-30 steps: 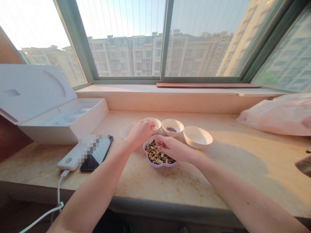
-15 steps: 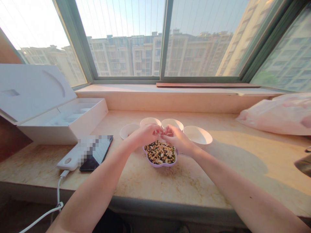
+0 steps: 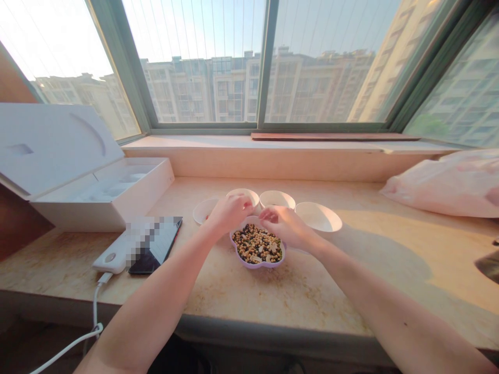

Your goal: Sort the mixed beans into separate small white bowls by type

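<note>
A lilac, wavy-rimmed bowl [image 3: 259, 265] of mixed beans [image 3: 258, 244], black, tan and green with pale flakes among them, sits in front of me. My left hand [image 3: 233, 210] is over the far left rim, close to a white bowl [image 3: 242, 193] behind it. Its fingers are curled together, and whatever they hold is too small to see. Above the far right rim, my right hand [image 3: 284, 222] has its thumb and fingers bent in a pinch, with its contents hidden. A second white bowl [image 3: 276, 198] stands just beyond it. The hands are slightly apart.
Another white bowl [image 3: 200, 210] with small reddish bits stands left, and one more white bowl [image 3: 318, 217] right. Leftward lie a phone [image 3: 161, 249], a white power bank [image 3: 113, 257] with a cable, and an open white box [image 3: 117, 197]. A plastic bag [image 3: 448, 182] lies right.
My hands, whose fingertips met above the bean bowl, have separated. The left one moved slightly left toward the white bowl; the right one dropped a little nearer the rim.
</note>
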`<state>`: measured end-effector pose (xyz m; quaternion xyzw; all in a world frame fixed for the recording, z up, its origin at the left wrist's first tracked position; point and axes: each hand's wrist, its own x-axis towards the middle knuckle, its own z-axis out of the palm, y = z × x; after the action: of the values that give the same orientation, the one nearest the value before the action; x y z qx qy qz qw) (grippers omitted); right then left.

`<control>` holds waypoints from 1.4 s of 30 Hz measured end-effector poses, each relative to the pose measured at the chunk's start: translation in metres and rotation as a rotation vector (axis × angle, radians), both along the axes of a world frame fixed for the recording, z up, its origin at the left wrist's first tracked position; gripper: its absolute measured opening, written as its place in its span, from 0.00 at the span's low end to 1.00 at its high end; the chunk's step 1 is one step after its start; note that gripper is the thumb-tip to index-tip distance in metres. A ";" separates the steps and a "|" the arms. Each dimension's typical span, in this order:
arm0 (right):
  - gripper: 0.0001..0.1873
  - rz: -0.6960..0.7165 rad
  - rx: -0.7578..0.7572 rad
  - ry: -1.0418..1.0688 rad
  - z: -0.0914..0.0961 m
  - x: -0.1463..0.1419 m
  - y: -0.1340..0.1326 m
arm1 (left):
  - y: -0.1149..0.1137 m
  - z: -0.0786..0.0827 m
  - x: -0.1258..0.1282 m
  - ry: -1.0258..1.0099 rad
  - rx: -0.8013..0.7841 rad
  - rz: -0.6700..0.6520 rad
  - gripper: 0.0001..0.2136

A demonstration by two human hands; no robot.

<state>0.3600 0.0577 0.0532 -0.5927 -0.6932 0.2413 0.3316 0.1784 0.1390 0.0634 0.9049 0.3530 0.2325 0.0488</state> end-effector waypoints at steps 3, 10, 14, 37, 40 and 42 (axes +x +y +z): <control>0.12 0.137 0.086 -0.330 -0.003 -0.002 -0.003 | 0.006 -0.002 -0.005 0.075 0.045 0.107 0.13; 0.20 0.346 0.166 -0.390 -0.009 -0.014 -0.009 | 0.006 -0.004 -0.008 0.240 0.099 0.193 0.16; 0.20 0.379 0.183 -0.376 -0.011 -0.017 -0.007 | 0.003 0.001 -0.008 0.219 0.074 0.219 0.17; 0.11 0.377 0.154 -0.395 -0.019 -0.025 0.015 | -0.002 0.007 -0.006 0.121 0.009 0.205 0.14; 0.11 0.376 0.156 -0.408 -0.021 -0.023 0.016 | -0.001 0.007 -0.006 0.112 -0.003 0.204 0.14; 0.11 0.379 0.157 -0.428 -0.023 -0.023 0.016 | -0.001 0.007 -0.006 0.113 -0.006 0.203 0.14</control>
<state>0.3374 0.0739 0.0304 -0.4625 -0.8623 0.1140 0.1718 0.1726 0.1380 0.0699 0.8759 0.4459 0.1840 0.0078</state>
